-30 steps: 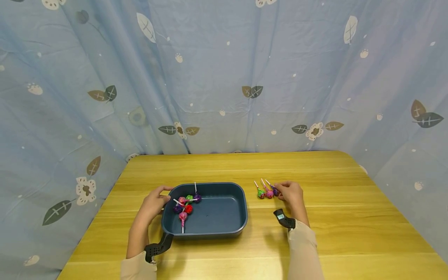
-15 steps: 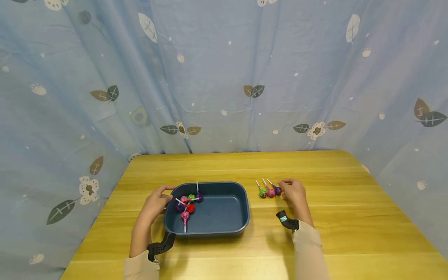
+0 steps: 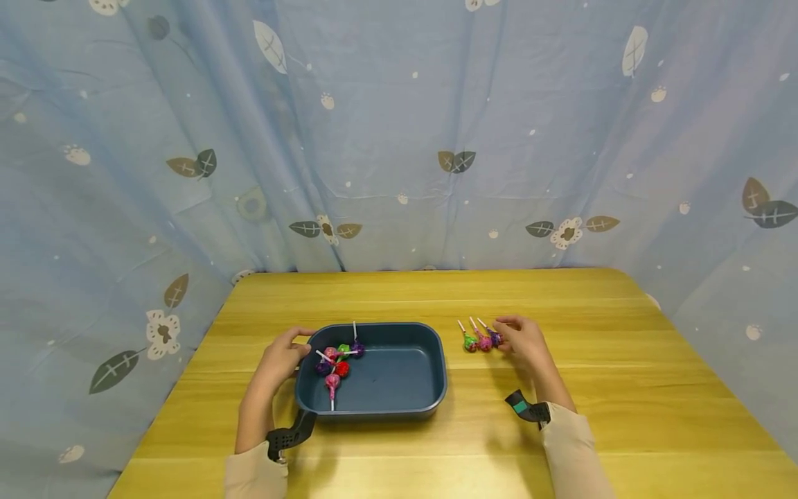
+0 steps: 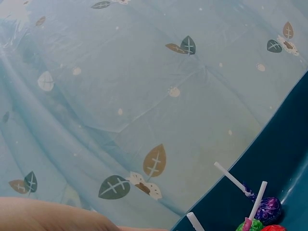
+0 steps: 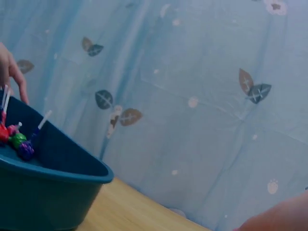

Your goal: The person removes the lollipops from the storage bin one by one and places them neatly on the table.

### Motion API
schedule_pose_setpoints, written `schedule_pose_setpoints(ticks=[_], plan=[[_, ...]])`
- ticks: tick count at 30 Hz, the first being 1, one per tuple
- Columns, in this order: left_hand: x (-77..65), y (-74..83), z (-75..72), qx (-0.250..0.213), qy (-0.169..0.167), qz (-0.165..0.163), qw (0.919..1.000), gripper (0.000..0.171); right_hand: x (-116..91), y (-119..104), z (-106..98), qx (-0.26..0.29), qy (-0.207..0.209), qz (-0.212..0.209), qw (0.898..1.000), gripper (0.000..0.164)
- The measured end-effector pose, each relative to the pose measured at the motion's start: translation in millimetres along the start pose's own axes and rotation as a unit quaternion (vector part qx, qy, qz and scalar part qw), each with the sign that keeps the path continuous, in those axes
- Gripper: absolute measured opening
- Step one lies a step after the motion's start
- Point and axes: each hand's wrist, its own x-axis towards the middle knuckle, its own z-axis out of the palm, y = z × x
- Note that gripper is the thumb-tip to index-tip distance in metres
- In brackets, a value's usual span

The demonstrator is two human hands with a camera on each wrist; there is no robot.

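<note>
A dark blue plastic box (image 3: pixel 374 415) stands left of centre on the table. Inside its left end lie several wrapped lollipops, including a red one (image 3: pixel 342 369) and a purple one (image 5: pixel 26 150). My left hand (image 3: pixel 278 358) grips the box's left rim at the back corner, thumb at the rim. To the right of the box, three lollipops lie side by side: a green one (image 3: pixel 470 343), a pink one (image 3: pixel 485 343) and a purple lollipop (image 3: pixel 495 338). My right hand (image 3: pixel 524 339) pinches at the head of that purple lollipop, its fingertips partly hidden. The right wrist view shows only that hand's edge.
The wooden table (image 3: pixel 623 388) reaches back to a blue patterned curtain (image 3: pixel 386 138). Dark wrist devices, one on the left (image 3: pixel 288 436) and one on the right (image 3: pixel 528 407), sit near the sleeves; the left one comes close to the box's front corner.
The right forearm and wrist have swung slightly right and toward the body, while the fingers stay by the purple lollipop. The left hand keeps its place on the box. The head view has shifted slightly.
</note>
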Motion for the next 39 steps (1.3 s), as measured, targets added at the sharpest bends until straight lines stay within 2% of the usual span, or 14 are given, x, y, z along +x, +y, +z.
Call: schedule_pose_setpoints(ticks=[5, 11, 23, 31, 39], plan=[[0.4, 0.6, 0.2, 0.001, -0.001, 0.0, 1.0, 0.033, -6.7, -5.1, 6.4, 0.037, -0.033, -0.007, 0.999, 0.046], [0.4, -1.0, 0.1, -0.004, 0.001, -0.003, 1.0, 0.033, -9.7, -13.9, 23.6, 0.068, -0.072, -0.014, 0.995, 0.046], [0.4, -0.5, 0.1, -0.007, 0.003, -0.008, 0.9999, 0.034, -17.5, -36.6, 63.7, 0.084, -0.124, -0.059, 0.987, 0.042], [0.4, -0.5, -1.0, -0.01, 0.004, -0.004, 0.9999, 0.034, -21.6, -52.5, 96.6, 0.106, -0.178, -0.08, 0.975, 0.041], [0.6, -0.6, 0.4, -0.018, 0.001, -0.007, 0.9998, 0.034, -28.0, -56.2, 132.3, 0.101, -0.239, -0.083, 0.962, 0.04]])
